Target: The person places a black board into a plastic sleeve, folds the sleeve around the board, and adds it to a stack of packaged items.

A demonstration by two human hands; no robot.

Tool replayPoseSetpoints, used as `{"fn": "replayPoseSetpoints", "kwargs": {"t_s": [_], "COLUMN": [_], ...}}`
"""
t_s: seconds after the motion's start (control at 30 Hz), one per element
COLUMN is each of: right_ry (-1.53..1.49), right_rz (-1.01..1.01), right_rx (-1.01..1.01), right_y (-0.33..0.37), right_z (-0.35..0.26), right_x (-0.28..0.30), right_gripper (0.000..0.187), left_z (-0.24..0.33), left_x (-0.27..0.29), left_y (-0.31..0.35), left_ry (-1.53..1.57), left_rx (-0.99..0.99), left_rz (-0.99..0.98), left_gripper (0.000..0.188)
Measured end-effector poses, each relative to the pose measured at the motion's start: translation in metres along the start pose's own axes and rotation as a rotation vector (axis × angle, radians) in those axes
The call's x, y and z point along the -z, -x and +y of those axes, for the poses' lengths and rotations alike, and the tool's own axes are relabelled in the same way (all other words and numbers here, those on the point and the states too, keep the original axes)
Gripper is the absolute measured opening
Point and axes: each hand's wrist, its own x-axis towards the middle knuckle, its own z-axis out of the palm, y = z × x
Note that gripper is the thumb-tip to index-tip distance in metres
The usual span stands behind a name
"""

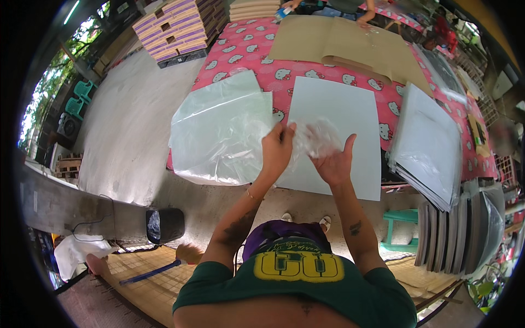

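A crumpled clear plastic bag (324,136) hangs between my hands above a white sheet of board (350,109). My left hand (278,152) is closed on the bag's left side. Beside it, my right hand (334,164) has its palm turned up and thumb stretched apart. The film covers the fingers of that hand, which show blurred through it; I cannot tell whether they are inside the bag or behind it. To the left, a stack of clear plastic film over pale sheets (219,131) lies at the table's near edge.
The table wears a pink patterned cloth (249,46). Brown paper (306,38) lies at the far side, near another person's hand (365,21). Stacked white boards (426,142) overhang the right edge, above a green stool (398,229). A black bin (165,225) stands on the floor.
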Motion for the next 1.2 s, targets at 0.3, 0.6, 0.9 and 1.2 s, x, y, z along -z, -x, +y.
{"fn": "replayPoseSetpoints", "kwargs": {"t_s": [0.3, 0.6, 0.9, 1.2], "right_ry": [0.803, 0.77, 0.028, 1.95], "right_rz": [0.462, 0.364, -0.213, -0.374], "right_rx": [0.222, 0.347, 0.24, 0.029], "right_y": [0.018, 0.044, 0.068, 0.074], "right_z": [-0.006, 0.003, -0.052, -0.058], "right_x": [0.01, -0.007, 0.023, -0.083], "right_gripper": [0.029, 0.018, 0.023, 0.026], "left_z": [0.019, 0.017, -0.044, 0.071], "left_x": [-0.015, -0.003, 0.022, 0.031], "left_y": [-0.031, 0.02, 0.026, 0.007], "left_ry": [0.096, -0.056, -0.007, -0.065], "left_rx": [-0.036, -0.128, -0.058, -0.349], "left_rz": [0.195, 0.071, 0.153, -0.656], "left_gripper": [0.022, 0.011, 0.008, 0.06]}}
